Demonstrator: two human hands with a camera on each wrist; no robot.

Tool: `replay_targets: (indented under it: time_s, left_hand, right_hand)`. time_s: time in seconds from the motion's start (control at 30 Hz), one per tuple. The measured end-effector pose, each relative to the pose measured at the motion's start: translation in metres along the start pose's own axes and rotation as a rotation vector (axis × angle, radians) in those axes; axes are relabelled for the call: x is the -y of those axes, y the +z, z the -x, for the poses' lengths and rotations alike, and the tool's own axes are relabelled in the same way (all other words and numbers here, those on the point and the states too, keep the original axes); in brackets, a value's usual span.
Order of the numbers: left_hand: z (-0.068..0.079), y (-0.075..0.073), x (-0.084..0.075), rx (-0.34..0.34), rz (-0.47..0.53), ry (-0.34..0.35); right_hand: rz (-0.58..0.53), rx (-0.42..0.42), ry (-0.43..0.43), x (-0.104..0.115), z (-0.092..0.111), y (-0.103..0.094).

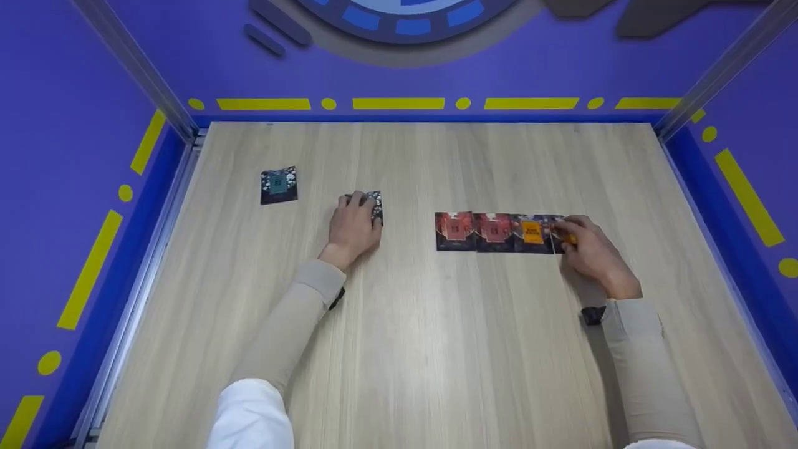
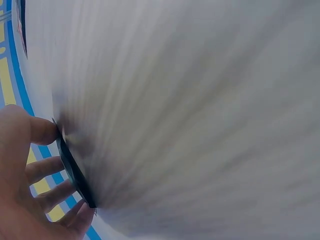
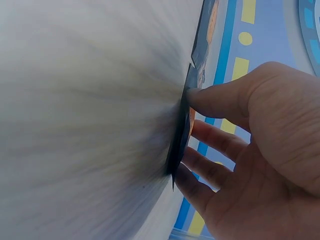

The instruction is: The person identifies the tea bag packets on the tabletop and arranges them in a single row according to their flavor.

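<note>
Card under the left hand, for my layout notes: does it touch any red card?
No, bare table lies between that card and the nearer red card.

Red-black packets (image 1: 455, 231), orange-centred packet (image 1: 532, 232), half-hidden packet (image 1: 378, 202) seemingly white-speckled

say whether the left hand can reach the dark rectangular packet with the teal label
Probably yes: only bare wooden tabletop shows between the left hand and that packet, though the hand holds another dark packet.
</note>
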State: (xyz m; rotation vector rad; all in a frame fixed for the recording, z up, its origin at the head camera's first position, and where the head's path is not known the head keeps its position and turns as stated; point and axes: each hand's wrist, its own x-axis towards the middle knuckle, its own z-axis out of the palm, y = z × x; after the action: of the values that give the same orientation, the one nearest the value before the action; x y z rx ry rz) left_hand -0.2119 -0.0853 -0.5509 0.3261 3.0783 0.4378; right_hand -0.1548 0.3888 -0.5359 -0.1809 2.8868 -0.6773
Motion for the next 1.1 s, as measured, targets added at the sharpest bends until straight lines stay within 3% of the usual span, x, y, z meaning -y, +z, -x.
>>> replay_targets:
  time_s: [0.33, 0.73, 1.1]
  left_hand:
    - [0.000, 0.003, -0.012, 0.015, -0.010, 0.019]
    - [0.006, 0.011, -0.034, 0.012, -0.030, 0.073]
    - [0.009, 0.020, -0.050, -0.037, -0.048, 0.111]
  right_hand:
    - [0.003, 0.015, 0.030, 0.001, -0.001, -0.001]
    - [0.007, 0.012, 0.010, -0.002, -0.002, 0.001]
    - [-0.004, 0.021, 0.031, -0.001, -0.001, 0.001]
